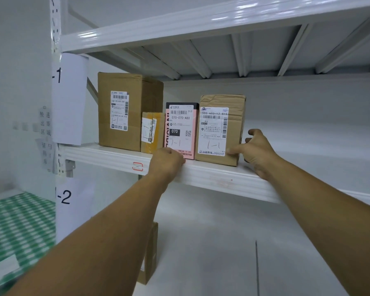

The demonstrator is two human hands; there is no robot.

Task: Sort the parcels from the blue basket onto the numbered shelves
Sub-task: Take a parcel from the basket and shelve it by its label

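Here, on the white shelf [222, 178] beside the paper sign reading "-1" [69, 99], four parcels stand upright in a row near the front edge, labels facing out.

- Item 1: large carton [124, 110], far left, tallest of the row, white shipping label on its front.
- Item 2: small taped box [152, 133], just beside the large carton, lowest of the row.
- Item 3: pink box [181, 129] with a black top, label reading "070-070-A80", hand-marked "1-1".
- Item 4: brown box [220, 129], at the right end, just beside the pink box, label hand-marked "1-1".

Hands:
- Left hand [167, 161]: fingers curled into a fist, holding nothing, set against the shelf's front edge at the foot of the pink box.
- Right hand [259, 150]: grips the brown box at its lower right corner, thumb pressed on the front label, fingers curled round the right side.

Other:
- A second paper sign reading "-2" [73, 201] hangs on the post below.
- Another carton [151, 253] stands on the lower shelf [212, 242], partly hidden by the left forearm.
- A green checked surface [15, 221] lies at lower left, blurred.
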